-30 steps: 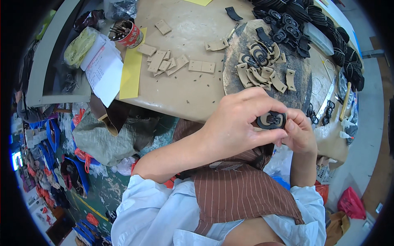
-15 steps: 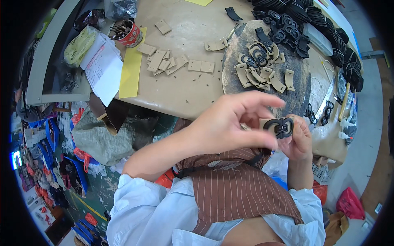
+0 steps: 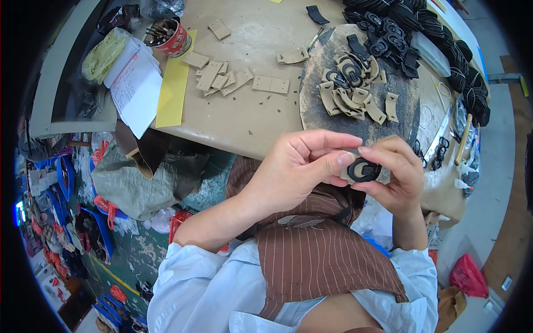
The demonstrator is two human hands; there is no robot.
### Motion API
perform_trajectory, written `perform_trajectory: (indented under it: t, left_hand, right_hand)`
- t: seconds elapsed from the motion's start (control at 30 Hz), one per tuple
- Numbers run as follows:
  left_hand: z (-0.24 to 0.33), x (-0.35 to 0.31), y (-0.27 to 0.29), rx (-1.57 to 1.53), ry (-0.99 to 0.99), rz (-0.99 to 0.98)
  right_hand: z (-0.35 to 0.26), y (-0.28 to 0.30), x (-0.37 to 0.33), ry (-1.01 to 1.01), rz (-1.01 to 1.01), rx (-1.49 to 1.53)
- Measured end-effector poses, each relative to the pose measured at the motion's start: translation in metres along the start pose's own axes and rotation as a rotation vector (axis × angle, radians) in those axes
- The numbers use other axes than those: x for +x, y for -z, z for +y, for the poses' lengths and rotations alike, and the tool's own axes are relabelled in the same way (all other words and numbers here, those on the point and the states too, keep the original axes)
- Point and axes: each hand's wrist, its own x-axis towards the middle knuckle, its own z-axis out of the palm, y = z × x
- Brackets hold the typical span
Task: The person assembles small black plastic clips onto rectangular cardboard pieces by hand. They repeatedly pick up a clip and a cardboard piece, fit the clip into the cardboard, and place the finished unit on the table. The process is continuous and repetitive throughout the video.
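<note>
Between my two hands, just off the table's front edge, is a black oval buckle [image 3: 371, 172] with a beige leather tab. My left hand [image 3: 300, 172] pinches its left side, thumb pressed near the buckle's upper rim. On the other side my right hand [image 3: 401, 173] grips it between thumb and fingers, partly covering the ring. Beyond them, on a dark round board [image 3: 316, 111], lies a pile of curved beige leather tabs [image 3: 350, 102], some fitted with black buckles. More black buckles with black straps [image 3: 388, 39] are heaped at the board's far right.
Flat beige leather pieces [image 3: 214, 77] are scattered over the table [image 3: 227, 125]. At the left are a red tin of tools [image 3: 176, 43], a yellow strip [image 3: 172, 100] and handwritten sheets [image 3: 133, 89]. Bundled black cords [image 3: 430, 33] line the right, near a wooden-handled tool [image 3: 463, 139].
My left hand has closed its thumb and fingers onto the left side of the buckle piece. The buckle has turned and shifted slightly left, and my right fingers now wrap over its right side.
</note>
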Motion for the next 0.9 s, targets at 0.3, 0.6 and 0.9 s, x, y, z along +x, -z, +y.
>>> perform_trajectory:
  t: [0.3, 0.6, 0.9]
  left_hand:
    - [-0.003, 0.001, 0.001, 0.001, 0.126, 0.069]
    - [-0.01, 0.012, 0.009, -0.115, 0.187, 0.021]
    - [-0.02, 0.016, -0.002, -0.071, 0.026, 0.037]
  right_hand:
    - [0.006, 0.014, 0.014, 0.163, -0.299, -0.037]
    - [0.017, 0.019, 0.013, 0.091, -0.324, -0.005]
    - [0.031, -0.002, -0.012, 0.082, 0.017, 0.053]
